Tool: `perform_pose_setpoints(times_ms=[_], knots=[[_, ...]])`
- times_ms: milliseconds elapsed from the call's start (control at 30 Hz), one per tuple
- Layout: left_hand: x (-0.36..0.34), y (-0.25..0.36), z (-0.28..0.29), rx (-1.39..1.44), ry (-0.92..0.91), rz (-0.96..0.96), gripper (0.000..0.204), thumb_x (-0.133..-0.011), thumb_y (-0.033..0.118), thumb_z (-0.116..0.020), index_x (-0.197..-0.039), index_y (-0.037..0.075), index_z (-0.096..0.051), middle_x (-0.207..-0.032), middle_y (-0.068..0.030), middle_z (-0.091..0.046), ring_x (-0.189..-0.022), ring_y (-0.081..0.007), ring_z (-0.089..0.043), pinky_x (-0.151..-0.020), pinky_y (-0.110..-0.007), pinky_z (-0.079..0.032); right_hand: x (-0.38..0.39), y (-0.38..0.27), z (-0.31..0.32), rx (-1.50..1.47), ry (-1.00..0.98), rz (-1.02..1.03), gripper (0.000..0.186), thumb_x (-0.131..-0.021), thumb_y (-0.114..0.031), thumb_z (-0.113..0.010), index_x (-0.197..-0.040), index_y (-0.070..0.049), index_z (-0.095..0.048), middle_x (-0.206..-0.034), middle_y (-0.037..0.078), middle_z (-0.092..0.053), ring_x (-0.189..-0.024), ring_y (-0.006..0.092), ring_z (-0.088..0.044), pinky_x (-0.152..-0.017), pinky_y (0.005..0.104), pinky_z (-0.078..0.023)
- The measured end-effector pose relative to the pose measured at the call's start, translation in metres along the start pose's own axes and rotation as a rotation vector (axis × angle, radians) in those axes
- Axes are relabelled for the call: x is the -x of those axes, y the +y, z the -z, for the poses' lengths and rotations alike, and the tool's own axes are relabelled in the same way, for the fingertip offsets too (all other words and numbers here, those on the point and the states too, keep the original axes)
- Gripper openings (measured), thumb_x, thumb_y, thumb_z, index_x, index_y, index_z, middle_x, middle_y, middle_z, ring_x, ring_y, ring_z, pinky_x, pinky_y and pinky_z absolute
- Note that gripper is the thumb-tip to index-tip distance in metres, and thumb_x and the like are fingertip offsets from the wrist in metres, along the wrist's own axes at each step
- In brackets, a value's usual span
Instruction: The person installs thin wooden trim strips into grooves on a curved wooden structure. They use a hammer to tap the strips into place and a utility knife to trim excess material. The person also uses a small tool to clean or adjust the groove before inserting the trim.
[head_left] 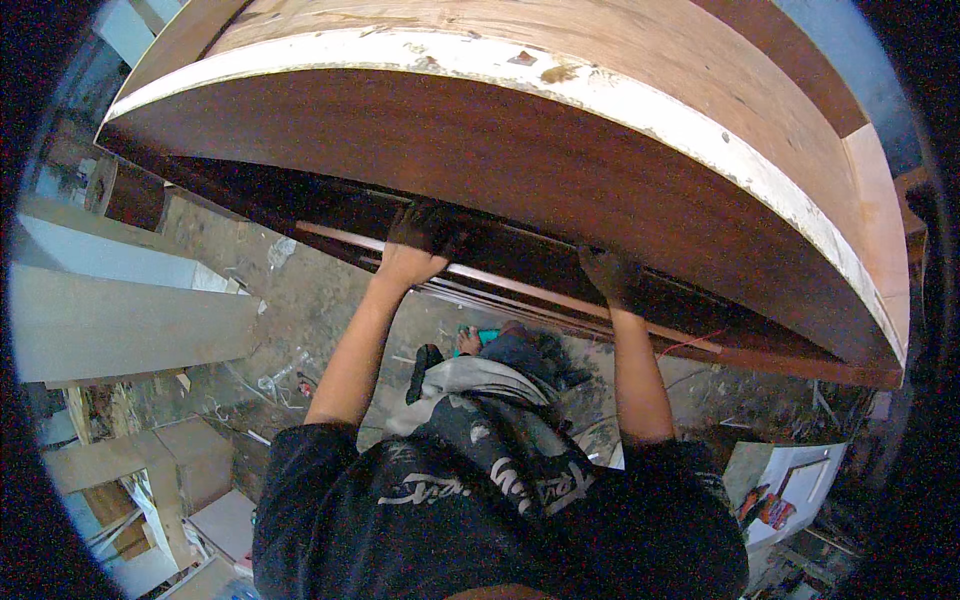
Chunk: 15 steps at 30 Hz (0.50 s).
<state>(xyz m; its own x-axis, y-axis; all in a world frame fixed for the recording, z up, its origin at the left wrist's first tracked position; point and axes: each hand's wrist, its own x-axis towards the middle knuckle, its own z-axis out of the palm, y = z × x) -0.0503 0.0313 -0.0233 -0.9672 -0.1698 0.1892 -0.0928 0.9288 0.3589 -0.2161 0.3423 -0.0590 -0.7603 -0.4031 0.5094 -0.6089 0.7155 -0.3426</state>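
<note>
We identify the workpiece as a large wooden cabinet (pixel 330 125), which fills the upper part of the view directly ahead of the wearer. Its main visible parts are 1 reddish-brown panel (pixel 560 165), 1 chipped white edge (pixel 470 58) above that panel, and 1 light wood surface (pixel 640 65) beyond the edge. Below the panel we find a long, dark opening (pixel 285 185).

We note 2 bare forearms rising from the sleeves of a black T-shirt (pixel 450 500) with pale print. The left hand (pixel 425 238) reaches into the opening, left of its middle. The right hand (pixel 612 278) reaches in farther right, well apart from the left. Shadow covers the fingers of both hands; we cannot tell whether either is wide or narrow, or whether it grips an edge.

Along the near side of the opening we observe 1 long reddish strip (pixel 540 288), which passes close to both wrists. A thin red wire (pixel 690 341) lies near its right end.

Beneath the cabinet we see a littered floor (pixel 300 300). To the left stand pale boards (pixel 130 315). At lower right, 1 red-and-dark tool (pixel 770 508) rests on a white panel (pixel 800 470).
</note>
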Motion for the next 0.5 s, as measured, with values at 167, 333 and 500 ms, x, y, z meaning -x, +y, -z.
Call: perform_pose_setpoints(times_ms=[167,333,500], knots=[[0.007,-0.013,-0.008,-0.003,0.036,0.009,0.045,-0.088,0.043,-0.057,-0.115,0.007,-0.061,-0.126,-0.0228,-0.055,-0.123,-0.0422,-0.045,-0.107,-0.054,-0.032,0.004,0.008,-0.009,-0.026,0.010,0.016,0.042,-0.079,-0.045,-0.070,-0.103,-0.011,-0.071,-0.110,0.015,-0.068,-0.102,0.0404,-0.062,-0.089,0.0500,-0.049],[0.011,-0.028,-0.011,-0.054,0.092,0.096,0.042,-0.090,0.041,-0.056,-0.111,0.006,-0.063,-0.126,-0.0225,-0.056,-0.124,-0.0430,-0.045,-0.107,-0.052,-0.032,0.014,0.022,-0.021,-0.147,-0.012,-0.144,0.035,-0.078,-0.044,-0.071,-0.094,-0.013,-0.075,-0.103,0.013,-0.071,-0.098,0.0380,-0.064,-0.087,0.0482,-0.050],[0.005,-0.026,-0.010,0.012,0.173,0.027,0.037,-0.089,0.037,-0.057,-0.108,0.006,-0.065,-0.121,-0.0220,-0.058,-0.120,-0.0432,-0.048,-0.105,-0.051,-0.034,0.009,0.017,-0.018,-0.008,0.018,-0.023,0.033,-0.078,-0.044,-0.071,-0.092,-0.014,-0.076,-0.100,0.013,-0.071,-0.097,0.0372,-0.065,-0.086,0.0468,-0.051]])
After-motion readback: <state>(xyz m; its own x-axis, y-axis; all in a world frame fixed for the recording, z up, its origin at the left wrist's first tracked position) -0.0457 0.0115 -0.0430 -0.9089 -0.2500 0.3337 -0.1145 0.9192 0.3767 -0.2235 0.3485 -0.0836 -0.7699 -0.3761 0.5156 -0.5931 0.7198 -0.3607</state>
